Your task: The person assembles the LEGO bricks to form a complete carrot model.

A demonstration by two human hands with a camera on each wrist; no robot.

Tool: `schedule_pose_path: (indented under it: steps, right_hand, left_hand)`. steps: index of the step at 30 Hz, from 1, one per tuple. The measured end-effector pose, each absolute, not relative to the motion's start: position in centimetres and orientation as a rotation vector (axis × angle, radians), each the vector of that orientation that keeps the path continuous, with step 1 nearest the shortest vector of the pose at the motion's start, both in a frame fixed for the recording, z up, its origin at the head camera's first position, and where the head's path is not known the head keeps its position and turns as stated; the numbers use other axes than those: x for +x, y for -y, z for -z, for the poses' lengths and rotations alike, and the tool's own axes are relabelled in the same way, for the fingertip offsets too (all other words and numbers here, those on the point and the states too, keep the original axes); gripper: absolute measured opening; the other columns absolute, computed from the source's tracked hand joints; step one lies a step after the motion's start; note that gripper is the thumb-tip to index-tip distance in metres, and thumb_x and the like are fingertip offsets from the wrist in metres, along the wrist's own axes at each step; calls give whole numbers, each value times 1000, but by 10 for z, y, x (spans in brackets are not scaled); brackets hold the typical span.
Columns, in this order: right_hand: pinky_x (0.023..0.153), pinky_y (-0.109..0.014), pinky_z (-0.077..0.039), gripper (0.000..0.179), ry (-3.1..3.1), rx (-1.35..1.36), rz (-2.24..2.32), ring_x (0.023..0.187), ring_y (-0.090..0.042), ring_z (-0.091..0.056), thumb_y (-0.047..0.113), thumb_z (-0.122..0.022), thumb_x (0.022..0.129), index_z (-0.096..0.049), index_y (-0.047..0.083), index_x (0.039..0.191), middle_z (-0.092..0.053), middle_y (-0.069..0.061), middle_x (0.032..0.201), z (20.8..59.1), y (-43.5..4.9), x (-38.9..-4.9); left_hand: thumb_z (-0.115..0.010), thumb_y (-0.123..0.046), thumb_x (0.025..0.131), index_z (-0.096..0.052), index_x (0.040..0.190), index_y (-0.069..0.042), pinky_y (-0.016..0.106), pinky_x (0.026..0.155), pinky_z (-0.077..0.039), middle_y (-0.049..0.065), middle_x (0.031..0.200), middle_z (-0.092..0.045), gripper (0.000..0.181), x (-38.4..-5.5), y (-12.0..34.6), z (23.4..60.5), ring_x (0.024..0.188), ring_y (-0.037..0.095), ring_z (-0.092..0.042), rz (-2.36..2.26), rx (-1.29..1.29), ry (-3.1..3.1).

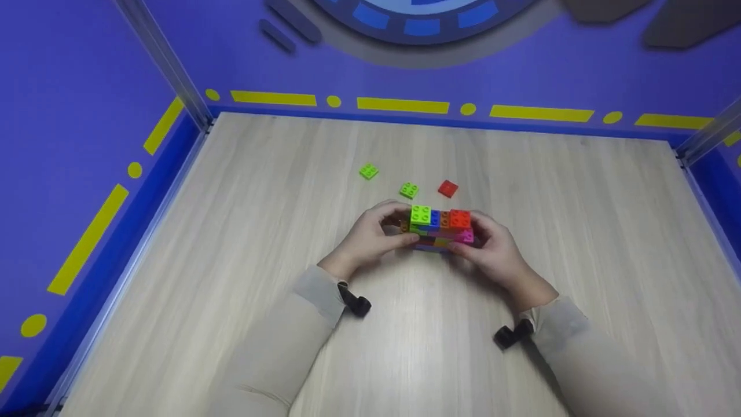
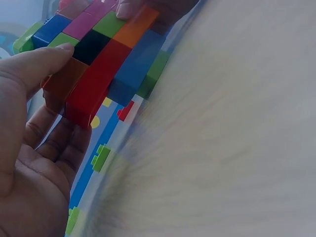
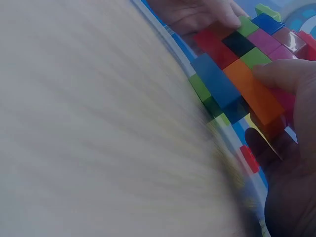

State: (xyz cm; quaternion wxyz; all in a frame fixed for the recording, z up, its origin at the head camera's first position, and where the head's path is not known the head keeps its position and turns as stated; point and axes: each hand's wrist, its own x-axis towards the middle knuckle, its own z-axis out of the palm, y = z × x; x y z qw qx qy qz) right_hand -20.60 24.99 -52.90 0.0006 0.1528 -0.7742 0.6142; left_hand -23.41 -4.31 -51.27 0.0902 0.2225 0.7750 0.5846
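Note:
A wall of stacked toy building bricks [image 1: 435, 236] in many colours is held between both hands near the middle of the table. My left hand [image 1: 369, 234] grips its left end, thumb on the near face and fingers behind. At the opposite end my right hand [image 1: 496, 248] holds it the same way. On top, a lime green brick [image 1: 421, 214] is at the left and a red brick [image 1: 460, 219] at the right, with blue and brown ones between. In the left wrist view, the lower rows show a long red brick [image 2: 101, 81] and a blue brick [image 2: 136, 66].
Beyond the wall lie two loose lime green bricks, one farther left [image 1: 369, 171] and one nearer [image 1: 409, 190], plus a loose red brick [image 1: 447, 189]. Purple-blue panels [image 1: 278, 69] with yellow marks border the wooden table [image 1: 260, 191] at the back and left.

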Motion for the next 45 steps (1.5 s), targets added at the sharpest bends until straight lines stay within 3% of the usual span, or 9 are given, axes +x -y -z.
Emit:
schedule_pose_path:
  steps: [5, 9, 13, 17, 22, 28, 34, 37, 45]
  right_hand:
    - [103, -18, -60, 52, 2438, 464, -1932, 117, -9, -74, -6, -88, 93, -70, -3, 142, -78, 11, 124, 529, -250, -206]
    - [103, -18, -60, 52, 2433, 464, -1938, 117, -9, -74, -6, -88, 92, -70, -3, 141, -78, 8, 124, 530, -250, -206]
    - [102, -18, -60, 52, 2423, 462, -1937, 116, -9, -74, -7, -88, 92, -71, -4, 141, -79, 9, 123, 530, -250, -206]
    - [102, -19, -60, 53, 2409, 445, -1964, 116, -9, -74, -9, -87, 92, -70, -4, 141, -79, 10, 123, 531, -250, -205]
    - [103, -19, -60, 53, 2397, 434, -1982, 116, -10, -73, -10, -86, 92, -69, -5, 142, -78, 11, 124, 530, -251, -203]
    - [106, -18, -59, 54, 2408, 437, -1983, 119, -11, -72, -8, -86, 93, -69, -4, 144, -77, 9, 126, 529, -249, -205]
    - [106, -18, -59, 55, 2418, 451, -1985, 119, -11, -72, -8, -87, 92, -69, -3, 144, -78, 2, 128, 531, -249, -206]
    - [107, -19, -59, 55, 2426, 461, -1976, 120, -11, -72, -7, -87, 92, -70, -3, 143, -78, -4, 130, 530, -249, -207]
    - [107, -19, -60, 52, 2436, 453, -1966, 120, -10, -74, -6, -88, 93, -70, -2, 142, -77, -4, 129, 531, -250, -206]
  left_hand:
    - [-79, -19, 105, -66, 152, -6, 42, 119, -56, 15, 145, -71, 51, -235, 47, 517, 132, 25, -68, -1809, 692, -2240]
    - [-64, -17, 110, -62, 153, 1, 36, 114, -57, 25, 142, -69, 47, -238, 49, 520, 126, 20, -67, -1932, 677, -2171]
    - [-59, -15, 114, -63, 150, 5, 34, 105, -60, 29, 139, -68, 41, -244, 50, 522, 116, 19, -71, -2056, 546, -2191]
    - [-60, -13, 115, -64, 148, 4, 32, 92, -62, 28, 141, -67, 37, -249, 51, 521, 105, 18, -72, -2138, 335, -2261]
    - [-64, -16, 114, -65, 150, -3, 26, 85, -58, 18, 147, -66, 38, -257, 53, 517, 98, 13, -68, -2051, 129, -2423]
    - [-66, -23, 113, -60, 158, -8, 39, 105, -58, 13, 155, -58, 47, -270, 61, 507, 120, 23, -66, -1842, -13, -2583]
    - [-68, -22, 112, -55, 162, -10, 48, 128, -48, 16, 157, -55, 53, -293, 70, 506, 149, 35, -56, -1611, -94, -2704]
    - [-70, -21, 111, -57, 161, -10, 48, 131, -47, 18, 159, -54, 53, -304, 73, 504, 153, 37, -55, -1543, -111, -2747]
    - [-77, -21, 106, -60, 158, -6, 43, 128, -50, 20, 156, -57, 56, -329, 76, 501, 147, 34, -60, -1381, -100, -2769]
